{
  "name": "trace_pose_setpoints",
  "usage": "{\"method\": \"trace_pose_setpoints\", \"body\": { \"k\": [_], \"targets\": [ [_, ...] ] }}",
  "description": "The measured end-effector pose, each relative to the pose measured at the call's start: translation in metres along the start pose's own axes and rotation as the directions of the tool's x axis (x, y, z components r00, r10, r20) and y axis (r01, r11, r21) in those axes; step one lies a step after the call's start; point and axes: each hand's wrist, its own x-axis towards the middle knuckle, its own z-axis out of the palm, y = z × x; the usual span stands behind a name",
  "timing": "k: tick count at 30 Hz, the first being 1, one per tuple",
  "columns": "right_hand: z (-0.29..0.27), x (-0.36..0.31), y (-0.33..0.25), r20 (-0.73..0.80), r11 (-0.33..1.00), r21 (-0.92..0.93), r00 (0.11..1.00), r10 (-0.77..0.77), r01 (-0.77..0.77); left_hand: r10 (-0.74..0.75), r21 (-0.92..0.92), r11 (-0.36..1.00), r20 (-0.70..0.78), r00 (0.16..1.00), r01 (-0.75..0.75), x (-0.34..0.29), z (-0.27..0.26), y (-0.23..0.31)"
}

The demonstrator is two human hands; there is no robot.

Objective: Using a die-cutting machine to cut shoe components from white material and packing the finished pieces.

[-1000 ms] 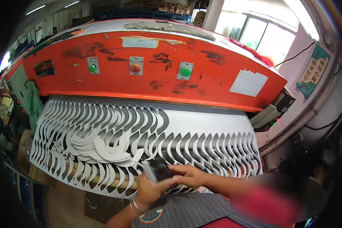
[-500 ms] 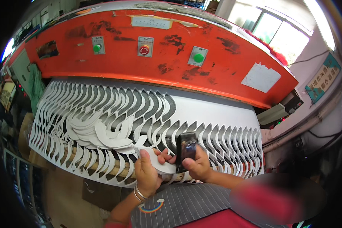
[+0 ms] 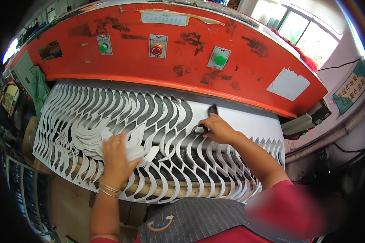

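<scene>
Our left hand (image 3: 117, 156), 8 o'clock: by white pile (image 3: 89, 141), too blurry, we cannot tell its fingers' grip | Our right hand (image 3: 220, 129), 3 o'clock: fingers pinch black tool (image 3: 213, 109), 2 o'clock, over white sheet (image 3: 249, 116)

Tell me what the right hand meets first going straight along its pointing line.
Probably the rightmost dark crescent in the upper row of the white sheet, past the dark curved tool the right hand holds; depth is unclear.
</scene>
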Motion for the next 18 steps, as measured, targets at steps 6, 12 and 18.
{"method": "trace_pose_setpoints", "body": {
  "k": [6,12,18],
  "targets": [
    [0.025,0.049,0.053,0.0,0.943,-0.238,0.971,-0.24,0.233,0.182,-0.259,0.955,0.113,0.977,-0.148,0.051,0.046,0.054],
    [0.016,0.059,0.052,0.028,0.928,-0.245,0.959,-0.281,0.279,0.178,-0.332,0.938,0.233,0.956,-0.094,0.096,0.135,0.071],
    [0.049,0.046,0.073,-0.144,0.92,0.25,0.928,0.342,-0.301,0.112,-0.276,0.957,0.078,0.991,-0.087,0.106,0.184,0.083]
  ]
}}
